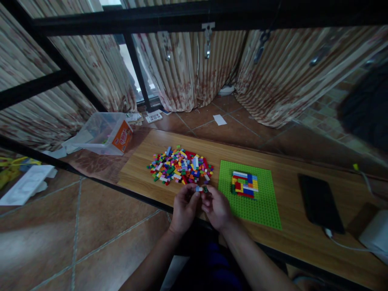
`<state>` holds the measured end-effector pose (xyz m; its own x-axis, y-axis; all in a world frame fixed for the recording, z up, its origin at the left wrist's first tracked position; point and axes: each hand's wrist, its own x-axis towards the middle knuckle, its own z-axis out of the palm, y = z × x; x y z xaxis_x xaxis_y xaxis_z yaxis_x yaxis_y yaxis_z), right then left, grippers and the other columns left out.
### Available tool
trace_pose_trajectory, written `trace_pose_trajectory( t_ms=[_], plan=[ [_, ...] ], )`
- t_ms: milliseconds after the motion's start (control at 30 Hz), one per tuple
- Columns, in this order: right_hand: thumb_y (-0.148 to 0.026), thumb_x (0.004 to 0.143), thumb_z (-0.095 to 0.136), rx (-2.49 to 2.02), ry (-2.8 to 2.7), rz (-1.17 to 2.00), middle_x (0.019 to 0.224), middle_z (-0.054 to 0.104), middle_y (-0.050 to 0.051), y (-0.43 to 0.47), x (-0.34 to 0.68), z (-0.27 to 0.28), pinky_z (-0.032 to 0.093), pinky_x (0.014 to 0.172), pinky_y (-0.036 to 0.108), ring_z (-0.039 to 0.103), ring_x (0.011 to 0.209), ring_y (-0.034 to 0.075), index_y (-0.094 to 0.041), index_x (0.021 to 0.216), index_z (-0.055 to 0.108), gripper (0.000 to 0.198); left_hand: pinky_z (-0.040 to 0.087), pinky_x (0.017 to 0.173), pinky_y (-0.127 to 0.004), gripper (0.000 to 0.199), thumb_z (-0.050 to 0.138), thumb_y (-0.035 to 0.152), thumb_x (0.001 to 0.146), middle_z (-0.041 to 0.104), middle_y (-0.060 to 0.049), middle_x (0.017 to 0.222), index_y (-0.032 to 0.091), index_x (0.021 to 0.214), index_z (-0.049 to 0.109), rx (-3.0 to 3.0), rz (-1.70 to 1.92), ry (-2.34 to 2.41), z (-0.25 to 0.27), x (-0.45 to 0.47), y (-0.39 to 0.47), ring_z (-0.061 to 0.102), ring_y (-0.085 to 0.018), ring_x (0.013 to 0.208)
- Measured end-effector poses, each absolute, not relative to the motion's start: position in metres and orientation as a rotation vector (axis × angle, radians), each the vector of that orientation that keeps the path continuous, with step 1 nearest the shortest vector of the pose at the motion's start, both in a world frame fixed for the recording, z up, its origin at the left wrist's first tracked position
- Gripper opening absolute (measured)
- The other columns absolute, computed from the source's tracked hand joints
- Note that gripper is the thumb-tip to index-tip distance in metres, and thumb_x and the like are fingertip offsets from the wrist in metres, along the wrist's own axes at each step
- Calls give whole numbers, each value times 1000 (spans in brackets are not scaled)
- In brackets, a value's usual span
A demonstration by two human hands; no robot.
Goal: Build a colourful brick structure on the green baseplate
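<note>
Both hands meet over the front edge of the wooden table, between a brick pile and a baseplate. Pinched in my left hand [185,206] is a light blue toy brick [198,188]. The fingers of my right hand [217,207] close on a small dark green brick [205,189] right beside it; whether the two bricks are joined I cannot tell. Just beyond the hands lies a heap of mixed coloured bricks [176,167]. To the right, a green studded baseplate [263,212] carries a low, roughly square build of multicoloured bricks [245,184].
A black phone [319,202] with a white charging cable [348,245] lies on the table's [287,194] right. Near it stands a white object [376,232]. A clear plastic bin [101,131] with an orange label sits beyond the left end. Striped curtains [188,76] hang behind a dark metal frame.
</note>
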<state>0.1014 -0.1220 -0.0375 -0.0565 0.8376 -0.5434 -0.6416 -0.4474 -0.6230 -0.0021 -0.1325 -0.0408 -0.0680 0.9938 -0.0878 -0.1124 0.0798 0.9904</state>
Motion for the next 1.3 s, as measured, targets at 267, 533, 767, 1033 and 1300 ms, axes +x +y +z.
trace_pose_trajectory(
  t_ms=[267, 533, 767, 1033, 1300],
  plan=[
    [-60, 73, 65, -1207, -506, 1737, 51, 44, -10, -122, 106, -35, 17, 35, 15, 29, 38, 3, -20, 81, 56, 42, 53, 84, -30, 36, 69, 33, 81, 73, -8, 100, 15, 112, 64, 935, 1150, 1154, -39, -5, -132, 68, -19, 90],
    [-59, 75, 66, -1312, -865, 1465, 55, 49, -6, -136, 99, -40, 29, 41, 20, 42, 47, 8, -20, 81, 61, 39, 52, 69, -25, 29, 75, 35, 75, 71, -2, 79, 14, 95, 69, 850, 1106, 1132, -33, -12, -137, 65, -14, 70],
    [-58, 76, 64, -1345, -814, 1406, 55, 48, -5, -138, 93, -35, 29, 41, 21, 42, 47, 9, -22, 77, 59, 37, 52, 74, -25, 29, 74, 35, 74, 71, -2, 81, 15, 95, 69, 830, 1163, 1189, -30, -8, -140, 66, -15, 75],
    [-54, 70, 69, -1352, -717, 1497, 56, 48, -8, -113, 108, -39, 21, 40, 19, 34, 41, 5, -21, 80, 57, 37, 51, 75, -26, 29, 72, 30, 75, 70, -4, 88, 15, 98, 65, 870, 1196, 1227, -47, -9, -130, 65, -15, 79],
    [-38, 78, 59, -1709, -1497, 773, 71, 69, 3, -76, 120, -46, 43, 64, 30, 62, 65, 18, -21, 85, 68, 20, 48, 65, -22, 21, 65, 25, 79, 67, -2, 84, 17, 98, 61, 1135, 1168, 1338, -59, -12, -121, 62, -13, 72]
  ],
)
